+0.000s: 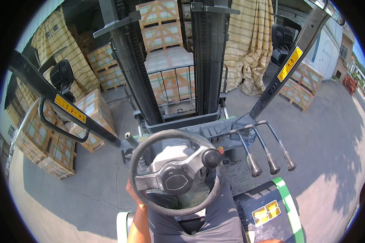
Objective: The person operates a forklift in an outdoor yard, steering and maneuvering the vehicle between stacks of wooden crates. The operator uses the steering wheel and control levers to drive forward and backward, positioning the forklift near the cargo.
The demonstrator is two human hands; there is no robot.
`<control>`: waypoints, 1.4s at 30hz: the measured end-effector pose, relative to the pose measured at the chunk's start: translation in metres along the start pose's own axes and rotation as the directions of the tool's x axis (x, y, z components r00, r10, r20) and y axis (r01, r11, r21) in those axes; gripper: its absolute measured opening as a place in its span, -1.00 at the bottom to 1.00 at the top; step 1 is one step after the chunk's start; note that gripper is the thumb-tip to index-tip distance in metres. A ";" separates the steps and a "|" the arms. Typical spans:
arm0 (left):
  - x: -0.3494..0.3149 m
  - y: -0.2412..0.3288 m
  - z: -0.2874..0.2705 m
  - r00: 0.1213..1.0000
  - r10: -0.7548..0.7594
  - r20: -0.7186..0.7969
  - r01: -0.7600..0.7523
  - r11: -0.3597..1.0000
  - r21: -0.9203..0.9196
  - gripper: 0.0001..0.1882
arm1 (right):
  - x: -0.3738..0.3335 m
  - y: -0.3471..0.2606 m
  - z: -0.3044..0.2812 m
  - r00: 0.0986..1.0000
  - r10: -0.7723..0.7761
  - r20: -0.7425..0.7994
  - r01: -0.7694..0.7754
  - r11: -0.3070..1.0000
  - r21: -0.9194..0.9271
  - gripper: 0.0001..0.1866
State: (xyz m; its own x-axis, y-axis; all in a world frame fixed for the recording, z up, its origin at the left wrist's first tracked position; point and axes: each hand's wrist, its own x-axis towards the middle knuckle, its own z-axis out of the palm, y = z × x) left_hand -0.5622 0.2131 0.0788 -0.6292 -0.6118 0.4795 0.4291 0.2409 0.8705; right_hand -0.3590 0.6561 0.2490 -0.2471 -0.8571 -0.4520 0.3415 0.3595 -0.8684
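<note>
My left hand [134,193] is closed on the lower left rim of a forklift's black steering wheel [176,179], its fingers partly hidden by the rim. A round black spinner knob [211,158] sits on the wheel's upper right, with no hand on it. Of my right arm, only a sliver of skin shows at the bottom edge, right of my legs; the hand itself is out of sight. Three metal levers with dark grips [273,164] rise to the right of the wheel, untouched. A short lever [130,139] stands left of the wheel.
Ahead rises the dark mast [209,60], with stacked wooden crates [172,87] behind it. More crates stand at left [48,141] and right [302,85]. Striped curtains [247,44] hang by the building. Two slanted posts [278,75] frame the cab. Concrete ground [324,137] surrounds the forklift.
</note>
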 end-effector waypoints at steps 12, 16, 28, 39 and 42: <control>-0.005 -0.010 0.005 1.000 0.001 -0.008 0.000 0.998 0.055 -0.88 | -0.006 0.012 -0.016 0.998 0.053 -0.040 -0.056 0.996 -0.068 -0.66; -0.003 -0.012 0.002 0.999 0.040 0.015 -0.042 0.994 0.104 -0.85 | -0.005 0.046 -0.015 0.998 -0.002 0.068 0.009 0.994 -0.106 -0.66; -0.005 -0.031 -0.006 1.000 0.014 -0.026 -0.010 0.989 0.149 -0.84 | -0.020 0.024 -0.007 0.979 0.203 -0.019 -0.202 0.978 0.049 -0.72; -0.007 -0.040 -0.009 0.997 -0.038 -0.071 0.043 0.996 0.075 -0.82 | -0.010 0.045 -0.016 0.934 0.098 -0.343 0.101 0.851 0.516 -0.83; -0.008 -0.036 -0.008 0.996 -0.043 -0.084 0.049 0.996 0.074 -0.82 | -0.004 -0.025 -0.026 0.931 0.257 -0.259 -0.101 0.864 0.494 -0.87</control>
State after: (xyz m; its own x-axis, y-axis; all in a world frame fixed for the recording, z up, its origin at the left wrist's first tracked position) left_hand -0.5676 0.2032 0.0431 -0.5904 -0.6825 0.4308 0.3489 0.2655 0.8988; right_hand -0.3897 0.6602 0.2675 -0.3774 -0.6098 -0.6969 0.7679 0.2146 -0.6036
